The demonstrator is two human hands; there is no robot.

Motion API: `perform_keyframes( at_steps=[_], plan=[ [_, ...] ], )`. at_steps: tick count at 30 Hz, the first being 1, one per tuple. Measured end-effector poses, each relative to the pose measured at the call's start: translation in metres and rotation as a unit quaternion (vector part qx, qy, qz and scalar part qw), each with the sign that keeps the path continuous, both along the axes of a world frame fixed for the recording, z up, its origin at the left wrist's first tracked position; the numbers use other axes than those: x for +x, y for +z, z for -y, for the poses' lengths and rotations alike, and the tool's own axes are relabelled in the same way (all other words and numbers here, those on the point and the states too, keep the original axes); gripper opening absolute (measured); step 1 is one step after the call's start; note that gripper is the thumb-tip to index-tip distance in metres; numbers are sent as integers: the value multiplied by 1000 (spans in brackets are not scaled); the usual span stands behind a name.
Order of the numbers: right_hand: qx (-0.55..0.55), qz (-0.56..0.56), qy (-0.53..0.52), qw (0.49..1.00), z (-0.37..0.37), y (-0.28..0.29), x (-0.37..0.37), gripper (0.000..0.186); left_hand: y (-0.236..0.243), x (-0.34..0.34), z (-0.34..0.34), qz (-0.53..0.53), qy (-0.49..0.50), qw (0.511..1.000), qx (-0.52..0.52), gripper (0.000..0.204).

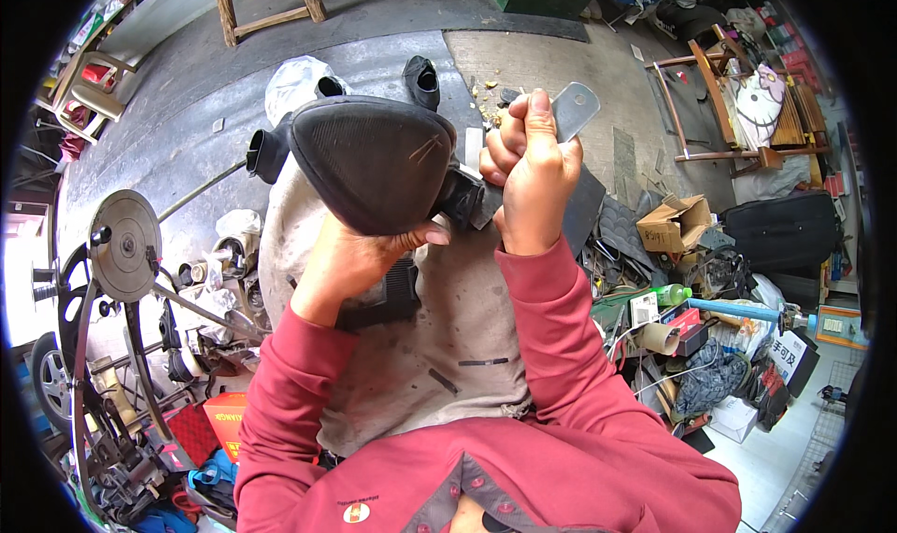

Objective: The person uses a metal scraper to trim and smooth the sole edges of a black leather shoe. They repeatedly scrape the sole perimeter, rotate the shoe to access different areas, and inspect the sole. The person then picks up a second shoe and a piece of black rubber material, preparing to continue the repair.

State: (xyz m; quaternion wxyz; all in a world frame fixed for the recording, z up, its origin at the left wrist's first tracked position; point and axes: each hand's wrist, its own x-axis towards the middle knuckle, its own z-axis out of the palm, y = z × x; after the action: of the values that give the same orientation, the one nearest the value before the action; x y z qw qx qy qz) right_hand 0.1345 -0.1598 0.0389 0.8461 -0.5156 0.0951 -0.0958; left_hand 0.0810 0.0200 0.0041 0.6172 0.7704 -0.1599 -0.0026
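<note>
A black shoe (369, 164) lies across my lap with its dark sole facing up, thin pale scratches on it. Under its near edge my left hand (350, 262) supports it, the thumb pressed along the side. My right hand (533, 164) is closed around a flat metal blade (576, 113), whose rounded end with a small hole sticks out past the thumb. The blade's lower end is by the narrow end of the shoe, where a grey edge shows; whether it touches cannot be told. A beige apron (448, 318) covers my lap, with a few dark strips on it.
To the left stands a machine with a round metal wheel (126, 243). At right are an open cardboard box (673, 223), a green bottle (673, 295) and piled odds and ends. Farther off stand a wooden stool frame (271, 10) and a wooden chair (747, 103).
</note>
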Motion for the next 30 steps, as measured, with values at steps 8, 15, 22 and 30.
perform_keyframes(
  at_steps=[8,15,22,30],
  plan=[
    [-3,-3,-1,1000,-2,3,-2,30,-1,-2,0,-17,12,1000,-23,57],
    [4,-50,45,998,-2,5,7,29,-2,-3,-4,-27,-4,1000,14,60],
    [18,17,-32,999,-5,0,-5,30,-5,-1,0,-14,2,1000,-25,62],
    [5,-32,24,999,-3,5,1,30,-2,-5,-2,-64,1,997,-47,63]
  ],
)
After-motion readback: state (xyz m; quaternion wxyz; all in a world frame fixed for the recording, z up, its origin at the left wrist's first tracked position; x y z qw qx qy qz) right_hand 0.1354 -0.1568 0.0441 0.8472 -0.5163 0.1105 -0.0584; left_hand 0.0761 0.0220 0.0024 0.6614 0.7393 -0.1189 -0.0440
